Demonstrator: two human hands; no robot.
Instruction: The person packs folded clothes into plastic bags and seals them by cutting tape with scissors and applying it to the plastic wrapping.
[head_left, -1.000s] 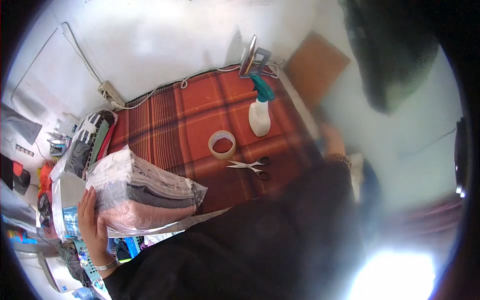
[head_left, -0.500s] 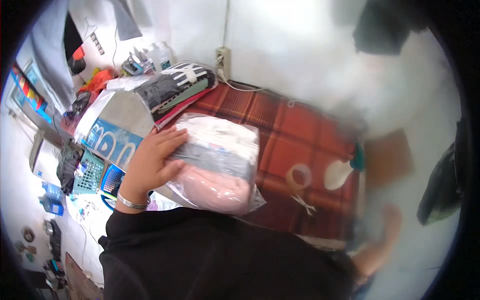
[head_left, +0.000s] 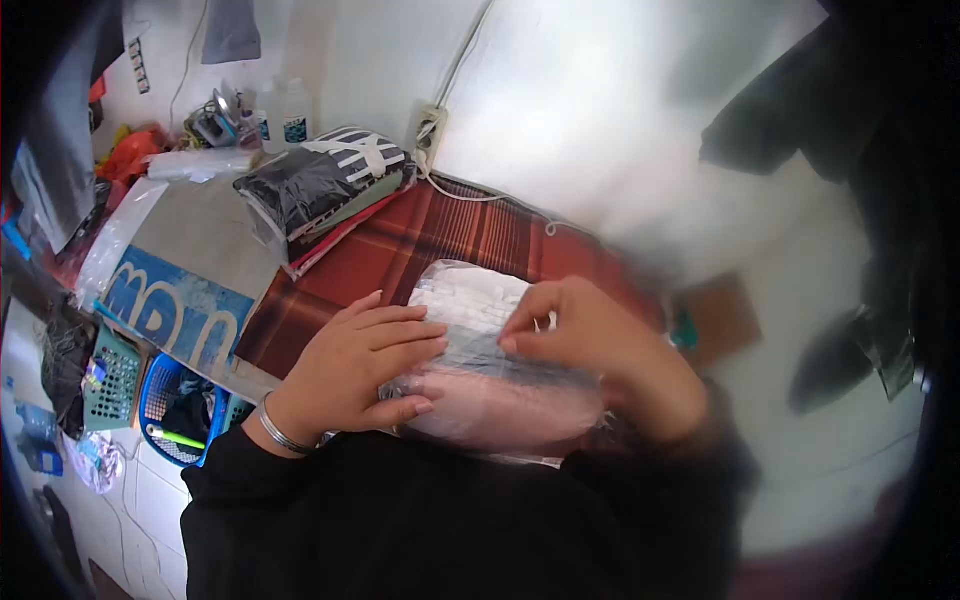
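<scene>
A clear plastic bag of folded clothes (head_left: pixel 490 405) lies in front of me, with white, grey and pink layers showing through. My left hand (head_left: pixel 360 365) rests on its left side, open with the fingers stretched across the plastic. Over the bag's upper right part is my right hand (head_left: pixel 585 325), its thumb and index finger closed in a pinch. Whatever may be between those fingertips is too small to make out. The bag lies on a red plaid cloth (head_left: pixel 480 225).
Another bagged stack of clothes (head_left: pixel 330 185) lies at the back left on a grey and blue printed sheet (head_left: pixel 200 290). A power socket (head_left: pixel 428 130) with a white cable is on the wall. A blue basket (head_left: pixel 160 385) stands at the lower left, and a brown cardboard piece (head_left: pixel 720 315) at the right.
My right hand has come from the far right to above the bag and is now pinched. My left hand stays on the bag's left side. The view has shifted.
</scene>
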